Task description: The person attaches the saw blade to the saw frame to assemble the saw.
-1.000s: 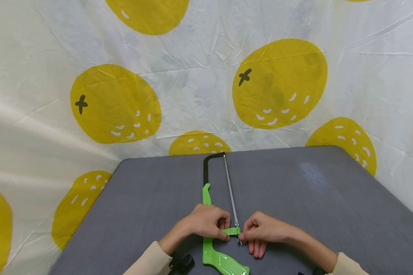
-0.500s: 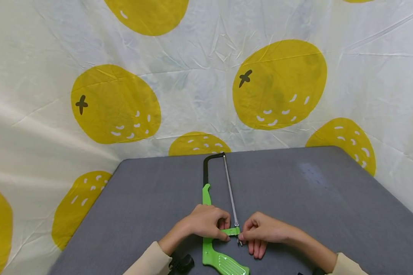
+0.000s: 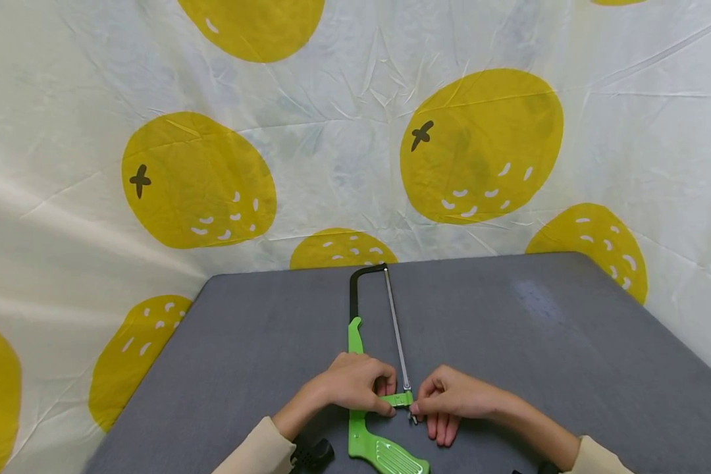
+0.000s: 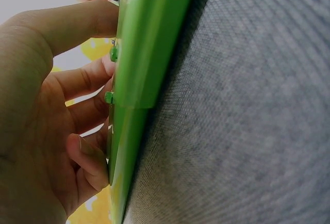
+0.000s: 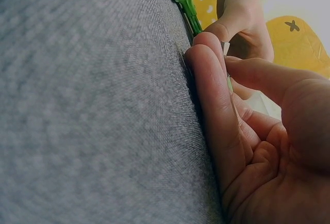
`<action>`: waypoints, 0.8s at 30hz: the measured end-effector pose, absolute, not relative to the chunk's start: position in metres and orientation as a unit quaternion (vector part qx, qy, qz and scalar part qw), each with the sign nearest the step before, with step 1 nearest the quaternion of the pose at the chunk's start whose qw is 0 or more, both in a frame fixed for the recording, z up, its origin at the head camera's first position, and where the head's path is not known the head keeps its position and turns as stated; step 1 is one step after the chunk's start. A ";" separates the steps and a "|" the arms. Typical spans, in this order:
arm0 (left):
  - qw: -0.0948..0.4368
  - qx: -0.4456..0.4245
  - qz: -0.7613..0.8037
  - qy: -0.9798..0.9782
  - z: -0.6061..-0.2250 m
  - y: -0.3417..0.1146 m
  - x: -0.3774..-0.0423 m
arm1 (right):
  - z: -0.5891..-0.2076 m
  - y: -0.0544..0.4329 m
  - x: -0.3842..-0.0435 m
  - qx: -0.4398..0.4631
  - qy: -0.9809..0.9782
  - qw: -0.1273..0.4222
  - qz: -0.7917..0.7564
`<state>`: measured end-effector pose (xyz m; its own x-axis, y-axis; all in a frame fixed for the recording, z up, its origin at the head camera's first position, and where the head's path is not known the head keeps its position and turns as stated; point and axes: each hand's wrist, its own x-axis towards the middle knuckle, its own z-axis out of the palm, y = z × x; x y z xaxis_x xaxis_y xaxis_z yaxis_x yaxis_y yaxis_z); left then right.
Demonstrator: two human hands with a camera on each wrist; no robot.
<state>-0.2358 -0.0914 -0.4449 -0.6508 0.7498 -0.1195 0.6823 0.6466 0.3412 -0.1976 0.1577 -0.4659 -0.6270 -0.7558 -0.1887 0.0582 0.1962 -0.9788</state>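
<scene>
A bare left hand (image 3: 355,382) and right hand (image 3: 459,394) at work on a green-and-black, C-framed hacksaw (image 3: 355,336) lying on a grey, fabric-covered counter (image 3: 480,316).
From the head, the left hand pinches the short green crossbar (image 3: 399,399) between thumb and fingers, while the right pinches a small silvery metal fastener (image 3: 413,418) at the crossbar's end; the thin silver blade (image 3: 395,319) points away toward a white cloth printed with yellow fruit (image 3: 338,164). From the left wrist, thumb and fingers touch the green frame. From the right wrist, thumb and forefinger nearly meet, mostly hiding the fastener.
</scene>
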 end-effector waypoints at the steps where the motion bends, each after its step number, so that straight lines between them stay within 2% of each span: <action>1: 0.127 0.398 0.135 0.898 -0.445 -0.091 -0.236 | -0.466 0.158 -0.198 -0.254 0.690 0.350 -0.581; 24: 0.121 0.391 0.130 0.903 -0.443 -0.090 -0.231 | -0.467 0.158 -0.195 -0.256 0.690 0.348 -0.580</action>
<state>-0.2313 -0.0901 -0.4426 -0.6652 0.7375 -0.1169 0.6748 0.6607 0.3288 -0.1954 0.1579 -0.4671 -0.6257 -0.7582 -0.1832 0.0508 0.1948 -0.9795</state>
